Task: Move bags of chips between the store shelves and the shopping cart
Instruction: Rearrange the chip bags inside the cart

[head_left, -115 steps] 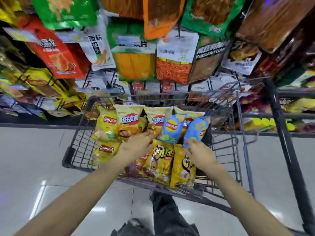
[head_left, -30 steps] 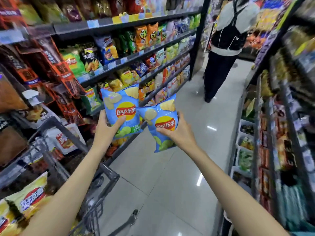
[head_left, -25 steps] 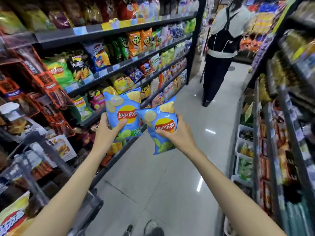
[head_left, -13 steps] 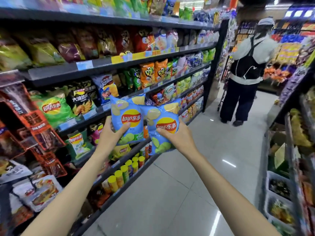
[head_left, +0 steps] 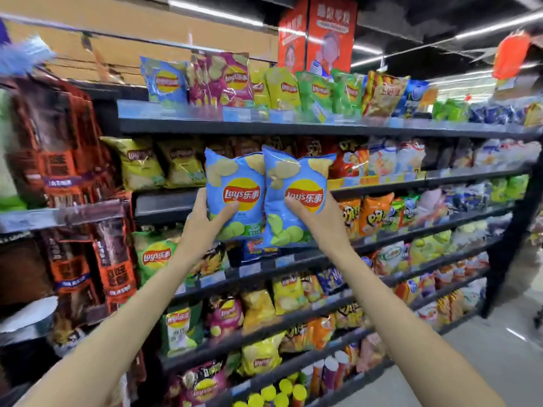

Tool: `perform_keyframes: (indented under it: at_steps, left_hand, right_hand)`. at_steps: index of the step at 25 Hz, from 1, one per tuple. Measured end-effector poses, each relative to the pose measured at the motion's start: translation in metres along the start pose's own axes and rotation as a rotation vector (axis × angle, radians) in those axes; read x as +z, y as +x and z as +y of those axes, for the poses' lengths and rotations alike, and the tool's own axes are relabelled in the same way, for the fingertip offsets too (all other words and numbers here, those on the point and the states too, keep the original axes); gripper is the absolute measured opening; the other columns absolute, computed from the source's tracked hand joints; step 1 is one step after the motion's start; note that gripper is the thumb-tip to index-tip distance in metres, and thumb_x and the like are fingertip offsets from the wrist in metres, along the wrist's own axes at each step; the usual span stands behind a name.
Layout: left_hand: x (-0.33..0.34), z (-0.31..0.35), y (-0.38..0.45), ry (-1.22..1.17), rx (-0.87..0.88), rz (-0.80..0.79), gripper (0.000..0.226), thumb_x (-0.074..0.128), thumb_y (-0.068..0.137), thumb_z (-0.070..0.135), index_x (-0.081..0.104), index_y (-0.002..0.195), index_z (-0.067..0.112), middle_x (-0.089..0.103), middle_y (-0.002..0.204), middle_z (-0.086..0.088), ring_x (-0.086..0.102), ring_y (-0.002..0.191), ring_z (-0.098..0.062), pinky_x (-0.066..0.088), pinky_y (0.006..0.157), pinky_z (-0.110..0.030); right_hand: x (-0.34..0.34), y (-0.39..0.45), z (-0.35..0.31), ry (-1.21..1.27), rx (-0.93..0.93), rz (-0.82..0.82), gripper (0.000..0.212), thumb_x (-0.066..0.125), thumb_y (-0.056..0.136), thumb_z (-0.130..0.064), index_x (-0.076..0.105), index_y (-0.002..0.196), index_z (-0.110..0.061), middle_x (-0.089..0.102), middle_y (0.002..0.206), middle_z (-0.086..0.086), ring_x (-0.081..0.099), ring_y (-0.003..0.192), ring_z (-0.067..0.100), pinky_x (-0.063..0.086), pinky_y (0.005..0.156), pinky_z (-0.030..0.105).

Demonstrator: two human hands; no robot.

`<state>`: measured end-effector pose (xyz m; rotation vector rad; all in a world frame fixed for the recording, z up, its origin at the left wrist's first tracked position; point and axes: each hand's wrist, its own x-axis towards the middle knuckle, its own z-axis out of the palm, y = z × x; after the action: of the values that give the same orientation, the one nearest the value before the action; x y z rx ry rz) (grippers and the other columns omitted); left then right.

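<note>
Now facing the shelves square-on, where half a second ago the aisle ran off at an angle and a person with a backpack stood at its far end; that person and the shopping cart are both out of view. Judged: the two bags taken from the cart are in transit to the shelving, return step under way, neither yet placed.

Item, left hand [head_left: 202, 223]: fingers behind, thumb across the front, gripping the left blue Lay's bag [head_left: 235, 193] by its lower left corner.

Item, left blue Lay's bag: upright, long axis near vertical, top seam tipped slightly left, printed face toward the viewer. Held in the air before the second shelf [head_left: 379, 186] from the top, touching its neighbour along one edge.

Item, right blue Lay's bag [head_left: 296, 198]: upright, long axis vertical with a slight lean right, logo facing out, bottom seam low near the third shelf edge.

Item, right hand [head_left: 320, 221]: closed around the right bag's lower right side, thumb on the logo.

Item, top shelf [head_left: 264, 124]: a matching blue bag [head_left: 164, 80] stands at its left end, the likely destination.
</note>
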<state>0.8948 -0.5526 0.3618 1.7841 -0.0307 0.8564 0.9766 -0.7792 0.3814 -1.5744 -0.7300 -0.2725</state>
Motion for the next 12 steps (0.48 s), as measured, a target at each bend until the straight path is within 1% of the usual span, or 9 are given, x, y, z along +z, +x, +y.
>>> perform_keyframes:
  at_steps: [2, 3, 5, 7, 10, 12]
  left_hand:
    - [-0.007, 0.01, 0.036, 0.034, 0.06, 0.075, 0.049, 0.07, 0.085, 0.053, 0.051, 0.126, 0.034, 0.067, 0.119, 0.017, 0.063, 0.112, -0.006, 0.051, 0.099, -0.042]
    - [-0.012, 0.018, 0.053, 0.045, 0.085, 0.102, 0.048, 0.07, 0.085, 0.053, 0.052, 0.125, 0.034, 0.067, 0.12, 0.016, 0.062, 0.113, -0.007, 0.05, 0.1, -0.044]
    - [-0.022, 0.036, 0.083, 0.064, 0.117, 0.13, 0.048, 0.069, 0.087, 0.05, 0.05, 0.129, 0.034, 0.066, 0.121, 0.017, 0.062, 0.114, -0.005, 0.05, 0.1, -0.04]
    - [-0.032, 0.053, 0.117, 0.082, 0.138, 0.161, 0.053, 0.068, 0.087, 0.05, 0.047, 0.133, 0.034, 0.066, 0.122, 0.018, 0.062, 0.114, -0.004, 0.05, 0.098, -0.036]
    - [-0.05, 0.067, 0.169, 0.037, 0.168, 0.216, 0.054, 0.07, 0.088, 0.043, 0.048, 0.135, 0.028, 0.068, 0.122, 0.01, 0.067, 0.11, -0.012, 0.054, 0.093, -0.041]
    - [-0.068, 0.074, 0.205, 0.037, 0.192, 0.247, 0.054, 0.07, 0.088, 0.042, 0.049, 0.135, 0.024, 0.07, 0.12, 0.007, 0.069, 0.106, -0.015, 0.057, 0.088, -0.039]
  right_hand:
    - [0.005, 0.05, -0.004, 0.045, -0.076, -0.062, 0.043, 0.075, 0.083, -0.042, 0.061, 0.117, -0.019, 0.071, 0.103, -0.004, 0.068, 0.093, 0.008, 0.055, 0.079, 0.025]
    - [0.008, 0.073, -0.008, 0.066, -0.109, -0.077, 0.043, 0.074, 0.083, -0.044, 0.062, 0.115, -0.019, 0.071, 0.101, -0.005, 0.068, 0.092, 0.006, 0.053, 0.077, 0.021]
    - [0.015, 0.112, -0.022, 0.095, -0.16, -0.075, 0.041, 0.075, 0.08, -0.047, 0.063, 0.11, -0.021, 0.072, 0.097, -0.009, 0.068, 0.088, 0.003, 0.051, 0.075, 0.018]
    - [0.028, 0.151, -0.031, 0.142, -0.176, -0.092, 0.043, 0.076, 0.079, -0.049, 0.065, 0.109, -0.021, 0.073, 0.097, -0.008, 0.068, 0.088, 0.003, 0.053, 0.078, 0.022]
    - [0.053, 0.206, -0.04, 0.247, -0.221, -0.133, 0.041, 0.078, 0.079, -0.048, 0.067, 0.108, -0.021, 0.074, 0.099, -0.003, 0.07, 0.093, 0.012, 0.056, 0.088, 0.039]
    - [0.07, 0.239, -0.052, 0.312, -0.267, -0.156, 0.039, 0.078, 0.081, -0.043, 0.068, 0.11, -0.019, 0.074, 0.101, -0.002, 0.07, 0.095, 0.013, 0.056, 0.09, 0.04]
